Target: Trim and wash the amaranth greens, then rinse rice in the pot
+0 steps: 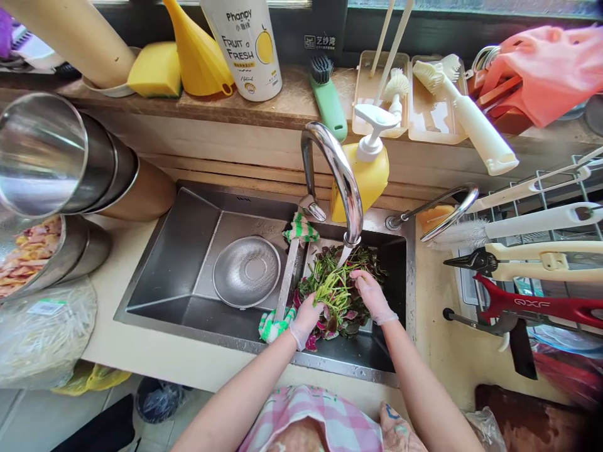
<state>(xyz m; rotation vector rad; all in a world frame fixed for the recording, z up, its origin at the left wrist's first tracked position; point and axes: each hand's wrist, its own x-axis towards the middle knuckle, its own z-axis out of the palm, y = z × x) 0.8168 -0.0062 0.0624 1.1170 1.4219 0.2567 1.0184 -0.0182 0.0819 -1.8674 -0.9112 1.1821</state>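
Note:
Both hands wear thin clear gloves over the right basin of the steel sink (pixel 221 339). My left hand (pixel 307 317) is closed around a bunch of green stems (pixel 333 292). My right hand (pixel 370 295) is at the right side of the same greens, its fingertips near the stems; what they pinch, if anything, is too small to tell. Water runs from the chrome faucet (pixel 346 182) onto the bunch. Leafy greens with purple-red leaves (pixel 351 317) lie beneath and around both hands.
A steel strainer (pixel 247 271) sits in the left basin. Green-striped cloths (pixel 276 324) hang on the divider. Behind stand a yellow pump bottle (pixel 365 182) and a green brush (pixel 328 100). Steel pots (pixel 44 154) are at left, a rack with red-handled scissors (pixel 537 304) at right.

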